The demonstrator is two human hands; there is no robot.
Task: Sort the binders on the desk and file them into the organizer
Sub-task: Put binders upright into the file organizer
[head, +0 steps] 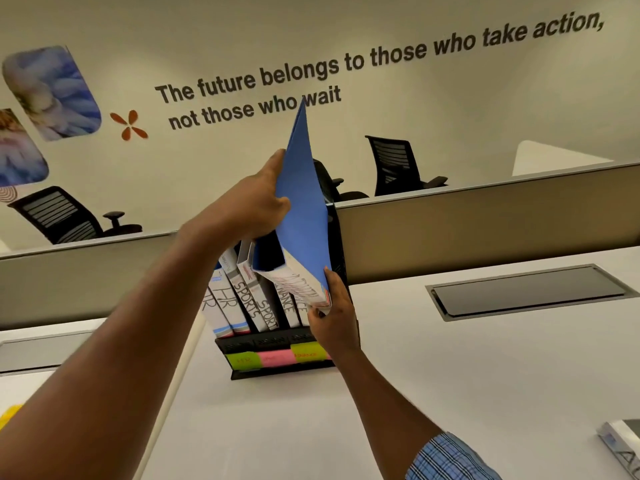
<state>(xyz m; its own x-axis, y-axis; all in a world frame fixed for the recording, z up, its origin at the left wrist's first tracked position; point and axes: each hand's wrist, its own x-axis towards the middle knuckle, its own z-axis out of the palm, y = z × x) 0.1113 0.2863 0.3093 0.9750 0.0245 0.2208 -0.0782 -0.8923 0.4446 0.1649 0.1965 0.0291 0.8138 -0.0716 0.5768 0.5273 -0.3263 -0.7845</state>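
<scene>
Evidently the blue binder (304, 209) is being steered into the black organizer (277, 372), which stands on the white desk (450, 393) against the low partition (485, 220). The binder is in the air, tilted, its top corner leaning away and its white spine turned down toward the slots, above the organizer's right end. The left hand (258, 202) grips its upper edge, thumb on one face and fingers curled round the other, probably to set the angle. The right hand (332, 317) pinches the lower corner of the spine, likely to guide that corner into a gap. Standing in the organizer from left to right are the HR binders (225, 301), SPORTS binders (250, 299) and FINANCE binders (286, 303). The green sticky note (242, 360), pink sticky note (275, 356) and yellow sticky note (308, 353) on the front lip seem to label those sections. Writing on the held spine is too skewed to read surely, though its place beside the FINANCE pair suggests that section. One more binder (623, 441) lies at the desk's right edge, so sorting looks unfinished.
</scene>
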